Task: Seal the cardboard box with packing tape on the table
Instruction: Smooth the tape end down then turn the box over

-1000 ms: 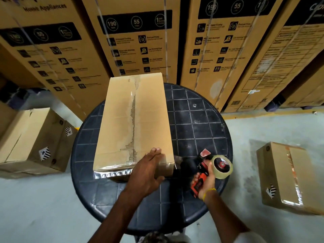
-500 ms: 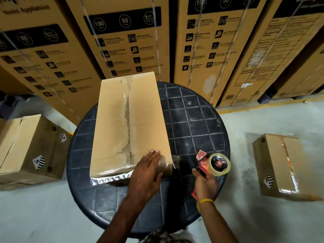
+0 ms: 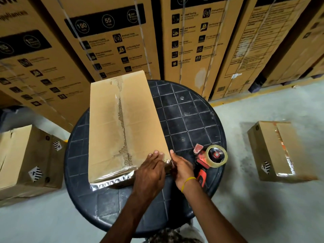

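A long brown cardboard box (image 3: 112, 130) lies on the round black table (image 3: 189, 120), with a torn paper strip along its middle seam and clear tape across its near end. My left hand (image 3: 150, 171) rests flat on the box's near right corner, fingers spread. My right hand (image 3: 181, 168) presses against that same corner's side, where the clear tape end wraps down. The orange tape dispenser (image 3: 210, 158), loaded with a roll of clear tape, lies on the table just right of my right hand, untouched.
Tall printed appliance cartons (image 3: 192, 41) stand in a row right behind the table. A smaller taped box (image 3: 278, 151) sits on the grey floor at the right, another box (image 3: 28, 160) on the floor at the left.
My right hand set the tape dispenser down on the table and moved left to the box's near right corner. My left hand stayed on the box.
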`<control>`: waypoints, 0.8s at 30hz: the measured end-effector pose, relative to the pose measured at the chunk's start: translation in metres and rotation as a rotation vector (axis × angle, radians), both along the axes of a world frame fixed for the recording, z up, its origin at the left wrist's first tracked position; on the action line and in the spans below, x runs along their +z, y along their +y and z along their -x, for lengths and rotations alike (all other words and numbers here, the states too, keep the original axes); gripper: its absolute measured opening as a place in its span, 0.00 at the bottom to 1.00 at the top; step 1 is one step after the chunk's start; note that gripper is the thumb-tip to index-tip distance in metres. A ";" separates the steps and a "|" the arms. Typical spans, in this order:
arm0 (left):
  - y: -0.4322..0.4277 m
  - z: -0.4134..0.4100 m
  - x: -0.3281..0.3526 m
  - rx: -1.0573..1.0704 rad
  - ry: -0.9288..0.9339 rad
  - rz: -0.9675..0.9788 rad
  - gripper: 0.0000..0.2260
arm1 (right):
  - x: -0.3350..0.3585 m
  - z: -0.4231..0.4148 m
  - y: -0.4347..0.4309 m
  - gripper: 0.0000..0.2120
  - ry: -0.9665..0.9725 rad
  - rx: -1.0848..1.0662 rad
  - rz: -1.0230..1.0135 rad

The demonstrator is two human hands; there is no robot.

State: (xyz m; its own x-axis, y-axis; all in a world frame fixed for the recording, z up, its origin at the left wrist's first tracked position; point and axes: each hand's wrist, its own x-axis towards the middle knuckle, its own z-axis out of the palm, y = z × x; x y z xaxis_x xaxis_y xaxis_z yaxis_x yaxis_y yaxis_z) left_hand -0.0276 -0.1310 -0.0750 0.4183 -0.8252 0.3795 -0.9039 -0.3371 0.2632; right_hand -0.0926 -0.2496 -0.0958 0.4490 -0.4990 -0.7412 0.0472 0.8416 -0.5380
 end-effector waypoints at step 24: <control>-0.003 -0.007 0.018 0.101 0.327 -0.197 0.13 | -0.015 0.039 0.019 0.43 0.366 0.733 1.035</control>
